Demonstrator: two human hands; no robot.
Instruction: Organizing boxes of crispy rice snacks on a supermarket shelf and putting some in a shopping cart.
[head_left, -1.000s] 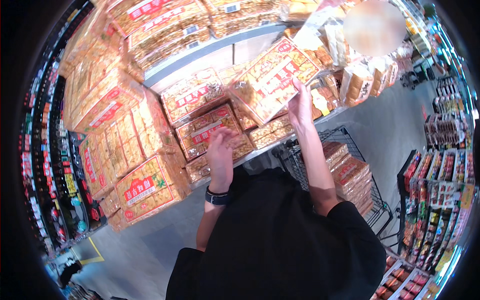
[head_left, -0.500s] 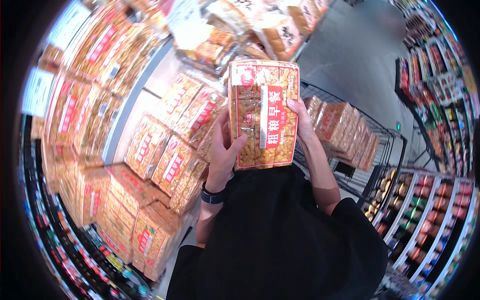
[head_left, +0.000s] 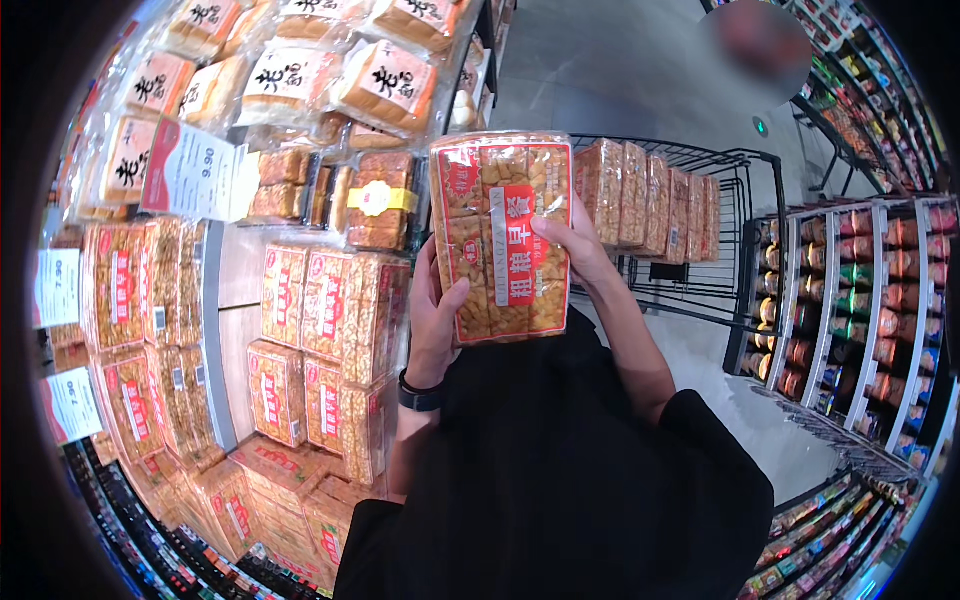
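Between my two hands is a clear-wrapped pack of sachima (head_left: pixel 472 290), golden pastry blocks under a red-edged printed film. It stands tilted up in front of my chest with its printed face toward me. My left hand (head_left: pixel 434 312) grips its left edge, thumb on the front. The right hand (head_left: pixel 578 245) clasps the right edge, with the thumb over the red label. Fingers behind the pack are mostly hidden. Just left of my left hand, similar packs (head_left: pixel 325 300) stand in stacks on a wooden display. Right of the held pack, a row of packs (head_left: pixel 640 190) stands in a black wire cart.
Bagged bread loaves (head_left: pixel 285 85) fill the far left, with a price card (head_left: pixel 190 172) in front. The cart's wire frame (head_left: pixel 740 230) stands at my right. Beyond it are shelves of goods (head_left: pixel 850 310). A blurred round patch (head_left: pixel 757 50) covers something at the far right.
The whole view has swung round, so the display stacks look straighter and the bread loaves show more fully. The held pack sits slightly further left in view, still in both hands.
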